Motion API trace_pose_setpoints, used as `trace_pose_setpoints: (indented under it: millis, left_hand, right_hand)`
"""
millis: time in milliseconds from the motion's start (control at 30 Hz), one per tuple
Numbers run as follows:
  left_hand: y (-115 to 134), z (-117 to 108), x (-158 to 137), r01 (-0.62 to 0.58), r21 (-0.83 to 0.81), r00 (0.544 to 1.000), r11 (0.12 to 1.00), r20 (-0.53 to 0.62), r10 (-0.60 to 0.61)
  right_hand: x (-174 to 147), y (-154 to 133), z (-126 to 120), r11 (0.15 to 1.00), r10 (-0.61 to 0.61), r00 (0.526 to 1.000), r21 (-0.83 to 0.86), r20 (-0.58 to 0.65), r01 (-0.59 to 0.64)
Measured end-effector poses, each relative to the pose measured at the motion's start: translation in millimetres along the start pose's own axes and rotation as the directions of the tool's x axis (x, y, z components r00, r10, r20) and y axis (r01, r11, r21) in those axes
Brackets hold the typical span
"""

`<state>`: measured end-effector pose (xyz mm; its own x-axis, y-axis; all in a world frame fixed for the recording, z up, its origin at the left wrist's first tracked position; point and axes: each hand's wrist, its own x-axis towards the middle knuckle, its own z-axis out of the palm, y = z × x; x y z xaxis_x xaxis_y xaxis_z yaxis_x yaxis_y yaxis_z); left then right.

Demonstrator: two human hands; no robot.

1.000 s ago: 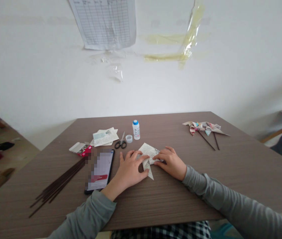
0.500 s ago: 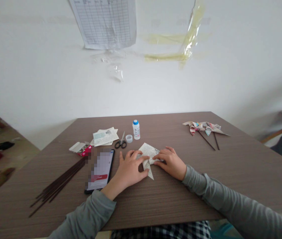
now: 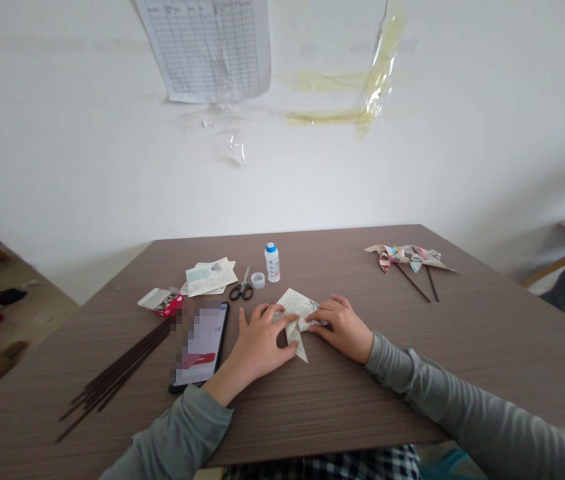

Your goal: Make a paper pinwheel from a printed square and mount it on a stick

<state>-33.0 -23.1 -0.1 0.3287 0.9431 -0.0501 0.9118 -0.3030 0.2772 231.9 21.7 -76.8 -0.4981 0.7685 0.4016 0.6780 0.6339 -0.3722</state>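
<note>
On the table in front of me lies a printed paper, cut and partly folded, with one pointed flap toward me. My left hand presses and pinches its left side, thumb and index finger around a raised fold near the middle. From the other side, my right hand grips the paper's right part with thumb and fingertips close together. The fingers hide part of the folds. Just behind stand a white glue bottle with a blue cap and a small clear cup. Black-handled scissors lie beside the cup.
A phone lies left of my left hand, near a bundle of thin dark sticks. Beyond are a small red-and-white box and printed paper sheets. Paper pinwheels on dark sticks rest at the far right. A wall borders the table's back.
Both hands keep their hold on the paper with hardly any movement. The view has shifted very slightly.
</note>
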Motion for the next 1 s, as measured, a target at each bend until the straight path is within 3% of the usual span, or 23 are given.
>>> trace_pose_setpoints:
  millis: [1000]
  left_hand:
    - [2.0, -7.3, 0.9, 0.024, 0.024, 0.999, 0.999, 0.044, -0.025]
  right_hand:
    - [0.6, 3.3, 4.1, 0.999, -0.014, 1.0, -0.035, 0.014, 0.014]
